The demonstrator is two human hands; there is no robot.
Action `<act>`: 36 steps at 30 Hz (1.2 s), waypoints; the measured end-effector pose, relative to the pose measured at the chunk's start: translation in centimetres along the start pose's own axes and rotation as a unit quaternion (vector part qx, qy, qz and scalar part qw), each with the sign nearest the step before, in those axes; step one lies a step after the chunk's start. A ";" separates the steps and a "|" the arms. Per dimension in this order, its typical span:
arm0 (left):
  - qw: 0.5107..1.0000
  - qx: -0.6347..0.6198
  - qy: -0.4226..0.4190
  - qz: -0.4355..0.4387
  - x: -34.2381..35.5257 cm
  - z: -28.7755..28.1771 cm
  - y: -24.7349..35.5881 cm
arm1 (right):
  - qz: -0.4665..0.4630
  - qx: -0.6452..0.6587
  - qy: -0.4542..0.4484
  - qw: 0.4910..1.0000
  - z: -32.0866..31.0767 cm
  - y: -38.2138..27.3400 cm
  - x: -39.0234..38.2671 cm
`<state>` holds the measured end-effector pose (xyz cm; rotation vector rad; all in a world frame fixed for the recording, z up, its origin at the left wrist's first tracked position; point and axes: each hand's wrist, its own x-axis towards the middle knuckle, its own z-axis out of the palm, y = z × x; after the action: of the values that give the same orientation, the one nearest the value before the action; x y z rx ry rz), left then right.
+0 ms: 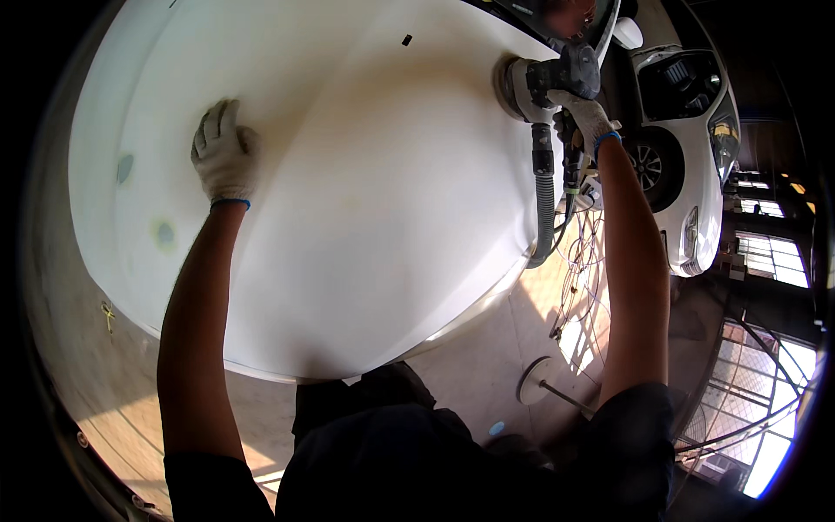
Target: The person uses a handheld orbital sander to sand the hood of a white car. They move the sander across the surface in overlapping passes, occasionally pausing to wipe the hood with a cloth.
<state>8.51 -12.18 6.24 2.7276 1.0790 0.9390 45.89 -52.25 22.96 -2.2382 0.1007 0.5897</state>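
A large, smooth white car hood [383, 235] spreads out in front of me, with brownish smudges and a few dull repair spots on it. My left hand [224, 157], in a pale work glove, lies on the hood at the left with its fingers stretched out and holds nothing. At the far right edge, my gloved right hand [584, 115] is closed round a black and grey orbital sander [576, 73]. The sander's round pad stands on edge against the hood's side. A ribbed grey hose [545, 209] hangs down from the tool.
Another white car [698, 196] stands to the right. Tangled cables [581, 277] lie on the sunlit floor below the sander. Nearer to me is a stand with a round base [534, 381]. A small black piece [407, 40] sits on the far part of the hood.
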 end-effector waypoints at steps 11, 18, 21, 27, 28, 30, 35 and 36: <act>1.000 -0.003 0.013 0.005 0.7 -0.9 0.7 | 0.014 0.040 0.054 0.998 -6.0 7.4 -1.0; 1.000 -0.017 0.008 0.003 -0.1 -1.1 0.4 | -0.108 -0.096 -0.019 0.989 6.7 -0.3 -6.8; 1.000 -0.029 -0.002 -0.007 -0.1 -1.8 -0.1 | -0.136 -0.127 -0.066 0.980 11.5 -5.3 -9.8; 0.999 -0.039 -0.034 -0.015 0.3 -2.5 0.1 | -0.161 -0.118 -0.091 0.976 15.1 -10.7 -11.6; 0.998 -0.045 -0.032 -0.015 0.1 -2.5 0.3 | -0.165 -0.091 -0.094 0.978 15.3 -10.5 -11.1; 0.998 -0.053 -0.033 -0.014 0.0 -2.3 0.1 | -0.159 -0.067 -0.093 0.981 15.3 -9.9 -10.7; 0.998 -0.052 -0.041 -0.023 0.2 -2.5 -0.1 | -0.146 -0.076 -0.032 0.986 11.3 -5.3 -8.8; 0.998 -0.048 -0.042 -0.020 0.2 -2.7 -0.1 | -0.139 -0.061 -0.019 0.988 10.1 -3.8 -8.7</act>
<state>7.05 -12.45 8.47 2.6334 1.0412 0.8399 35.27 -43.34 23.67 -2.3040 -0.2701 0.4968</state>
